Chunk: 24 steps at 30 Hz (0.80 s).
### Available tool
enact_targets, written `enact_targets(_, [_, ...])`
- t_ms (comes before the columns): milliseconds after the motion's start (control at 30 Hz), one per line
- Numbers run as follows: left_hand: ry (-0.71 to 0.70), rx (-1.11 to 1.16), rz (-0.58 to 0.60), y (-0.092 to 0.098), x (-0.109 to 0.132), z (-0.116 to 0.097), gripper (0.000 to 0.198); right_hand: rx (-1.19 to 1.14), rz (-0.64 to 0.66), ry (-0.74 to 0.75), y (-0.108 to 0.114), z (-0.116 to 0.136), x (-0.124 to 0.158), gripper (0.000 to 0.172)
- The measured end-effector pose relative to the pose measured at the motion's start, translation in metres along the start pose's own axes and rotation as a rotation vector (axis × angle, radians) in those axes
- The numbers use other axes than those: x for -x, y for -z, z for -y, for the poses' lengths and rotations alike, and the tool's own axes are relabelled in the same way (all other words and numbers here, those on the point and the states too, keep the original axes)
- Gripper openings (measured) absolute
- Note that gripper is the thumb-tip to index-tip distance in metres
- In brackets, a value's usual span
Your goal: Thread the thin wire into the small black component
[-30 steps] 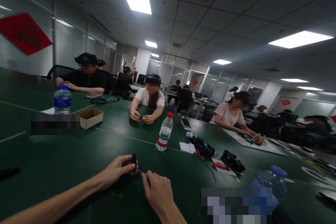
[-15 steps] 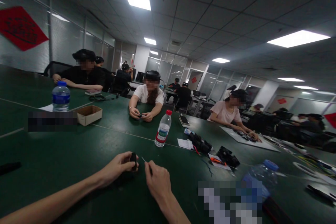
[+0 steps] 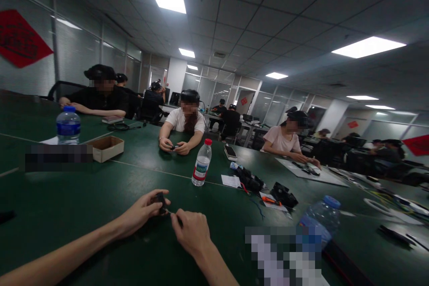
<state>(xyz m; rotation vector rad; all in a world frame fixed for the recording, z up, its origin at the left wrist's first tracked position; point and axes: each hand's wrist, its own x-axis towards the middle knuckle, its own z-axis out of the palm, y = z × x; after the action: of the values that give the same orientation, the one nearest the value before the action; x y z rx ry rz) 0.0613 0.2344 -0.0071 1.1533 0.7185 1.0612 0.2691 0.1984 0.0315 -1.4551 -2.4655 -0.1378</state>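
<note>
Red-capped water bottle (image 3: 202, 165) upright on the green table (image 3: 50, 196), water inside. Open cardboard box (image 3: 106, 149) farther left, contents not visible from here. Left hand (image 3: 142, 211), fingers curled, pinches a small black object (image 3: 161, 202), mostly hidden by them. Right hand (image 3: 191, 232) just beside it, fingers bent, thin sliver (image 3: 173, 212) at fingertips; cannot tell whether gripped.
</note>
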Motion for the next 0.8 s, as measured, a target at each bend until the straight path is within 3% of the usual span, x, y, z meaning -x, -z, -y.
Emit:
enact_targets(100, [-0.012,-0.031,0.013,0.0032,-0.0013,0.0041,0.052,0.036,0.011,-0.001,-0.001,0.0,0.0,0.035])
enact_targets(367, [-0.062,-0.221,0.0,0.0036,-0.001,0.0017,0.042,0.042,0.037,-0.014,0.0009,0.0008,-0.0017,0.036])
enact_targets(800, [-0.036,-0.255,-0.071,-0.0004,0.0025,0.0003,0.043,0.021,0.059,0.03,-0.0003,-0.0013,0.0025,0.042])
